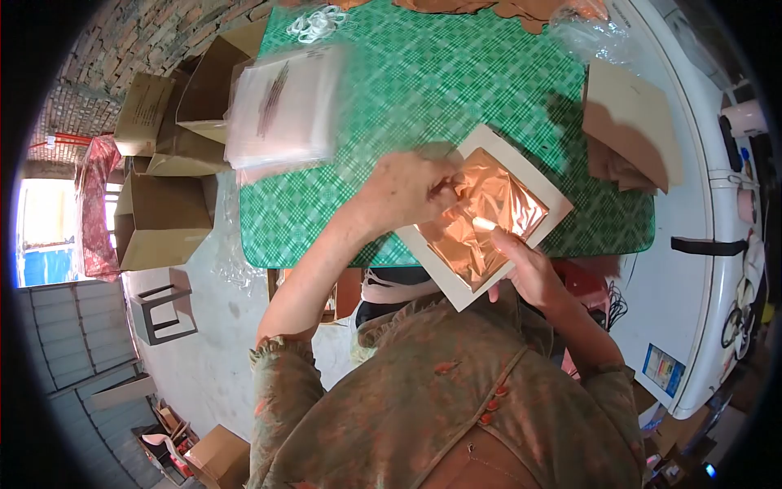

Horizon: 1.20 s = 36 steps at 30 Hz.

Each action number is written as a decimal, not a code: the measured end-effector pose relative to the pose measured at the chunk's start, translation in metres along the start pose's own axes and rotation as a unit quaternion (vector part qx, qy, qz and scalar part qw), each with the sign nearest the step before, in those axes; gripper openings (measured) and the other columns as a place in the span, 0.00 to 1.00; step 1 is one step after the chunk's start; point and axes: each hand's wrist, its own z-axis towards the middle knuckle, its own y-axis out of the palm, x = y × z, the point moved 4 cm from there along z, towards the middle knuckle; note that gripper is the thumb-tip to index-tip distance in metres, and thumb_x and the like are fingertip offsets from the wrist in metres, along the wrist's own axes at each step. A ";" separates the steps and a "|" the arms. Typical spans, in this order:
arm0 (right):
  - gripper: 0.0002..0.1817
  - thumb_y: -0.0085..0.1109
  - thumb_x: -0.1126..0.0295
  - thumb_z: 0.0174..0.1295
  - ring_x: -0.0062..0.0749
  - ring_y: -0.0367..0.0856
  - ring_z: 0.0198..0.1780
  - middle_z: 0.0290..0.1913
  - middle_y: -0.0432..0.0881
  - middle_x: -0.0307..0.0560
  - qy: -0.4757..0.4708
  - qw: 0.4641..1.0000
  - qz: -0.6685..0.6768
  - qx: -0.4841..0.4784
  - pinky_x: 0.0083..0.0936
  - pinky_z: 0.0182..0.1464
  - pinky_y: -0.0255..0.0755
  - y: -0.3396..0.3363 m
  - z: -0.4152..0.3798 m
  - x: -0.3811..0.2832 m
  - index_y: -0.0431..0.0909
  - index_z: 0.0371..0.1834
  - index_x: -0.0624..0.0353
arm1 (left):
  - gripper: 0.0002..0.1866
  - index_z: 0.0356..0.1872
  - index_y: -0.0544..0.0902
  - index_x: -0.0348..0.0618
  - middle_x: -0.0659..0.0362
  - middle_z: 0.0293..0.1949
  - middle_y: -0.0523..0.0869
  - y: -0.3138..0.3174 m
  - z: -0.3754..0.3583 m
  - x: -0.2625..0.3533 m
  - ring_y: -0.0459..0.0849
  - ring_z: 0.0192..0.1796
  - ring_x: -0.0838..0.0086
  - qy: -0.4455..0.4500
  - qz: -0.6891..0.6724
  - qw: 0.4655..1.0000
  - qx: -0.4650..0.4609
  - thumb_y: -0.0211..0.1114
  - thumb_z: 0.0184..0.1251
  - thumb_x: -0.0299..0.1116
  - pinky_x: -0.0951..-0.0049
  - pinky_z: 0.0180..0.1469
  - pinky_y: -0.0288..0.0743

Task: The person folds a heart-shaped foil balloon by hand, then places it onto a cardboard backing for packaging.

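Crinkled copper-coloured foil sheet [487, 220] lying on white square card [547, 189] at near edge of green checked tablecloth [423, 90]. Left hand [407, 189] pinching foil's corner, probably to flatten; right hand [521, 265] gripping card's edge, steadying. Beyond, blurred stack of clear bags [285, 110].

A table under a green checked cloth [456, 73] bears a blurred stack of clear bags [285, 110], white loops [318, 23], perhaps rubber bands, brown cardboard [631, 122] and a white card with copper foil [489, 213].
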 end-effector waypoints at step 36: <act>0.28 0.48 0.52 0.88 0.34 0.88 0.48 0.60 0.83 0.48 -0.056 0.998 -0.001 0.001 0.35 0.33 0.86 0.006 0.010 0.001 0.65 0.79 0.61 | 0.09 0.40 0.84 0.41 0.53 0.26 0.84 0.002 0.001 0.032 0.87 0.34 0.53 0.148 0.112 0.968 0.167 0.70 0.62 0.32 0.54 0.47 0.82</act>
